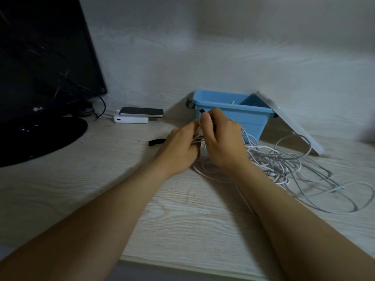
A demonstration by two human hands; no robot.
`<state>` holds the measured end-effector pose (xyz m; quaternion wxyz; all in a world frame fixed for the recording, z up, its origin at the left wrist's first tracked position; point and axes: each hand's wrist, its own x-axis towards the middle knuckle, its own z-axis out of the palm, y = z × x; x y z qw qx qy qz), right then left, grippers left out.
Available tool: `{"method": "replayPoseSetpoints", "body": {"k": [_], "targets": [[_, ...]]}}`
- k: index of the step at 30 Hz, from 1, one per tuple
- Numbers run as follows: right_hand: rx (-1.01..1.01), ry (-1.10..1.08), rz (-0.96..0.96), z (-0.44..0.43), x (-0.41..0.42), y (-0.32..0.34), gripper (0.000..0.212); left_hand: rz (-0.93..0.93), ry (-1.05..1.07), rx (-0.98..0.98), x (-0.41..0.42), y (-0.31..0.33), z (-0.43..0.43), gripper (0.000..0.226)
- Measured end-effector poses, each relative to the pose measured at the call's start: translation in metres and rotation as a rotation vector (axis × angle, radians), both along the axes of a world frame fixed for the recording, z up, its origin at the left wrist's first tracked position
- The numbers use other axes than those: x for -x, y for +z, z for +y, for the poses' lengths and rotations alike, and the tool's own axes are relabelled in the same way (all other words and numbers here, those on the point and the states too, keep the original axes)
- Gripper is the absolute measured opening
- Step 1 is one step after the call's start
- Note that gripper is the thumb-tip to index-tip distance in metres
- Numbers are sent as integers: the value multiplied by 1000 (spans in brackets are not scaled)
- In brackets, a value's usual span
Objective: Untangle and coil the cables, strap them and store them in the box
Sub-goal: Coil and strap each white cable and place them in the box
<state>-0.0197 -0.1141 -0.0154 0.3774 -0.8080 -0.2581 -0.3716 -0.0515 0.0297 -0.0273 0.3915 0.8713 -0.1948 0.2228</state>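
A bundle of white cable (197, 140) sits between my two hands in the middle of the desk. My left hand (178, 147) grips the bundle from the left. My right hand (221, 138) is curled over it from the right and pinches a black strap (202, 111) at its fingertips. A tangle of white and grey cables (288, 165) spreads over the desk to the right. The blue box (249, 116) stands open just behind my hands, with something small inside. A second black strap (157, 141) lies on the desk left of my left hand.
The box's clear lid (292, 122) leans against its right side. A black monitor (40, 78) on a round base fills the left. A phone (142, 112) rests on a white power bank (130, 119) behind the strap. The desk's front edge (182, 262) runs near the bottom.
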Motion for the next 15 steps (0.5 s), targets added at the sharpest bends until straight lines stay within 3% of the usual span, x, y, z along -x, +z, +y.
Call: {"method": "replayPoseSetpoints", "body": {"k": [3, 8, 12, 15], "targets": [[7, -36, -51, -3, -8, 2, 36, 18, 41, 7, -1, 0, -4, 20], [13, -119, -15, -9, -18, 4, 43, -5, 6, 21, 1, 7, -6, 19], [10, -197, 22, -11, -22, 1, 40, 83, -112, 18, 6, 8, -8, 9], [-5, -204, 25, -10, -21, 0, 39, 177, -157, 79, 8, 12, -8, 20]]}}
